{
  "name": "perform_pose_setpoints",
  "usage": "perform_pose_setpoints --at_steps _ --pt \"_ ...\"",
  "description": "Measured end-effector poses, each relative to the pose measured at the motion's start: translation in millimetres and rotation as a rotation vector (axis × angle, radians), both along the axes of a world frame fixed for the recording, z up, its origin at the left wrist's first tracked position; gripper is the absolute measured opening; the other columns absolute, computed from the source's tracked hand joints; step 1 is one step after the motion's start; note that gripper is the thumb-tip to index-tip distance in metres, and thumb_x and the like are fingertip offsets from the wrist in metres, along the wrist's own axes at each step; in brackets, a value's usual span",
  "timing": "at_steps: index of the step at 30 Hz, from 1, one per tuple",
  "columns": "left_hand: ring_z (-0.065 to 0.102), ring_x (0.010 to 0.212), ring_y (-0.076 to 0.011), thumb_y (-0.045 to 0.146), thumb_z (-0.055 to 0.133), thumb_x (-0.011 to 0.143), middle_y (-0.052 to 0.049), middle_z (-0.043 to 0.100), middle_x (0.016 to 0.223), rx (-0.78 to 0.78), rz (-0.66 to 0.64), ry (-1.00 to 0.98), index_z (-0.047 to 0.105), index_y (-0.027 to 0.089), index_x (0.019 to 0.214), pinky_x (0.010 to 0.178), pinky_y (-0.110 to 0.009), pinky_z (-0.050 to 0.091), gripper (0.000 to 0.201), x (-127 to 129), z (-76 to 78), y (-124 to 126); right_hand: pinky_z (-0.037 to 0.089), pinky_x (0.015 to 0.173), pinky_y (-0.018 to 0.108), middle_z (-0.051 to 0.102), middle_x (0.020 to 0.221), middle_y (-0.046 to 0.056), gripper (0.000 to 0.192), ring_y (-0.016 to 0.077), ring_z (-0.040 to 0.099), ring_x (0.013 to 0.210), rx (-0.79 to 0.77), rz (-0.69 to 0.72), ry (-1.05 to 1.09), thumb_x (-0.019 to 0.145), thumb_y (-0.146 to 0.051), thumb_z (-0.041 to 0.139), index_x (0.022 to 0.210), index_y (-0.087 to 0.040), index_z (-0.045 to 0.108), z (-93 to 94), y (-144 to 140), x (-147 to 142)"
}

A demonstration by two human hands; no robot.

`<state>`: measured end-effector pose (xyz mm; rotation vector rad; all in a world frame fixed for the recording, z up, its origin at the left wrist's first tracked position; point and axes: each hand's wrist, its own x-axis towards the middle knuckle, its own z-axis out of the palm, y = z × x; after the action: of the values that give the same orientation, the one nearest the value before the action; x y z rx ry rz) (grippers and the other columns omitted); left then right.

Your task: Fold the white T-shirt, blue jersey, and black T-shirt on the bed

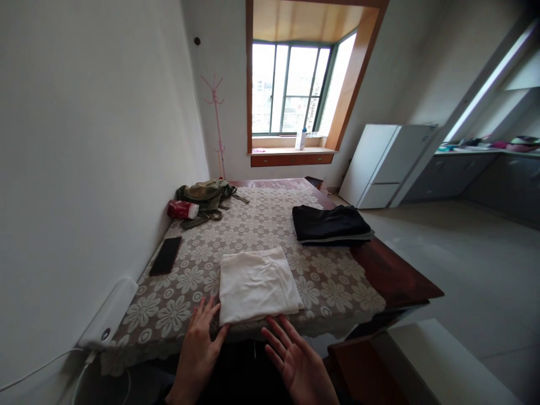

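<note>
A white folded cloth (258, 284), perhaps a garment, lies flat near the front edge of the table, with a few creases across its top. My left hand (201, 334) is at its lower left corner, fingers spread, the fingertips at or just beside the cloth's edge. Below the cloth's front edge, to the right, my right hand (293, 354) is held with its palm partly turned up and its fingers apart. Neither hand grips anything. Whether the right fingertips touch the cloth, I cannot tell.
A stack of dark folded clothes (331, 224) sits at the right on the floral tablecloth (177, 315). Along the left are a black phone (166, 256), a red packet (182, 210) and a green backpack (206, 194). A white power strip (108, 315) stands against the wall.
</note>
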<state>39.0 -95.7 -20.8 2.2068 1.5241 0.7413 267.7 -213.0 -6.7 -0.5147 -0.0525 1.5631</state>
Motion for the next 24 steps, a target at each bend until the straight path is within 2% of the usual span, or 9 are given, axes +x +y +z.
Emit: perform_pose_setpoints --at_steps 3,6,10,13,15,17,20,22,24 --pt "0.035 0.149 -0.0315 0.05 0.055 0.092 -0.009 0.055 0.151 -0.044 0.016 -0.095 0.067 0.026 0.127 0.122 -0.056 0.03 0.044 0.9 3.3 0.4 0.058 0.07 0.025 0.063 0.138 0.006 0.041 0.017 0.071 0.09 -0.016 0.025 0.001 0.08 -0.032 0.086 0.118 -0.025 0.072 -1.0 3.5 5.5" --pt "0.047 0.141 -0.0307 0.052 0.053 0.093 -0.009 0.057 0.147 -0.077 0.037 -0.179 0.066 0.028 0.126 0.117 -0.054 0.039 0.043 3.1 9.1 -1.9 0.057 0.068 0.023 0.064 0.137 0.004 0.043 0.015 0.07 0.087 -0.022 0.011 -0.043 0.081 -0.032 0.085 0.121 -0.029 0.071 -1.1 4.1 8.4" --pt "0.066 0.116 -0.0284 0.055 0.053 0.093 -0.007 0.07 0.122 -0.086 0.058 -0.259 0.064 0.028 0.119 0.105 -0.052 0.05 0.039 7.9 21.9 -3.7 0.057 0.085 0.031 0.063 0.138 0.005 0.051 0.0226 0.067 0.109 0.008 -0.013 -0.16 0.079 -0.039 0.085 0.126 -0.03 0.069 1.9 3.7 10.2" --pt "0.069 0.103 -0.0295 0.057 0.056 0.09 -0.006 0.073 0.104 -0.028 0.096 -0.246 0.066 0.026 0.111 0.105 -0.057 0.048 0.038 10.8 29.1 -3.4 0.049 0.104 0.041 0.059 0.142 0.005 0.055 0.0289 0.056 0.128 0.035 -0.046 -0.264 0.076 -0.043 0.087 0.126 -0.031 0.069 3.4 5.8 11.3" --pt "0.069 0.095 -0.0283 0.056 0.056 0.091 -0.005 0.072 0.095 -0.017 0.089 -0.236 0.066 0.026 0.112 0.11 -0.06 0.042 0.038 11.7 30.6 -3.4 0.041 0.112 0.046 0.058 0.143 0.004 0.056 0.0304 0.051 0.134 0.045 -0.073 -0.327 0.073 -0.044 0.089 0.125 -0.033 0.069 3.2 8.2 13.1" --pt "0.069 0.092 -0.0267 0.054 0.054 0.093 -0.004 0.073 0.093 -0.023 0.05 -0.236 0.066 0.026 0.118 0.118 -0.062 0.032 0.039 12.0 29.7 -3.3 0.036 0.116 0.05 0.061 0.14 0.004 0.058 0.0311 0.051 0.134 0.047 -0.087 -0.377 0.074 -0.044 0.088 0.127 -0.035 0.068 2.8 10.4 16.2" --pt "0.07 0.096 -0.0266 0.05 0.054 0.093 -0.005 0.076 0.103 -0.051 -0.023 -0.251 0.069 0.028 0.119 0.123 -0.064 0.018 0.037 11.2 26.0 -3.3 0.031 0.118 0.054 0.062 0.137 0.004 0.061 0.0317 0.053 0.132 0.039 -0.121 -0.452 0.076 -0.045 0.087 0.131 -0.036 0.065 3.6 12.8 23.1" --pt "0.07 0.102 -0.0279 0.049 0.058 0.091 -0.005 0.077 0.109 -0.062 -0.046 -0.269 0.073 0.029 0.113 0.124 -0.064 0.015 0.033 10.4 23.5 -4.0 0.03 0.119 0.054 0.058 0.143 0.003 0.06 0.0318 0.051 0.134 0.026 -0.14 -0.493 0.076 -0.045 0.086 0.131 -0.035 0.065 5.0 14.0 28.7" --pt "0.066 0.114 -0.03 0.047 0.062 0.088 -0.005 0.076 0.114 -0.068 -0.029 -0.306 0.074 0.029 0.111 0.124 -0.062 0.02 0.032 9.9 22.0 -5.6 0.03 0.12 0.054 0.056 0.146 0.003 0.058 0.032 0.052 0.134 0.011 -0.138 -0.514 0.076 -0.045 0.087 0.129 -0.033 0.067 6.4 15.4 34.8"
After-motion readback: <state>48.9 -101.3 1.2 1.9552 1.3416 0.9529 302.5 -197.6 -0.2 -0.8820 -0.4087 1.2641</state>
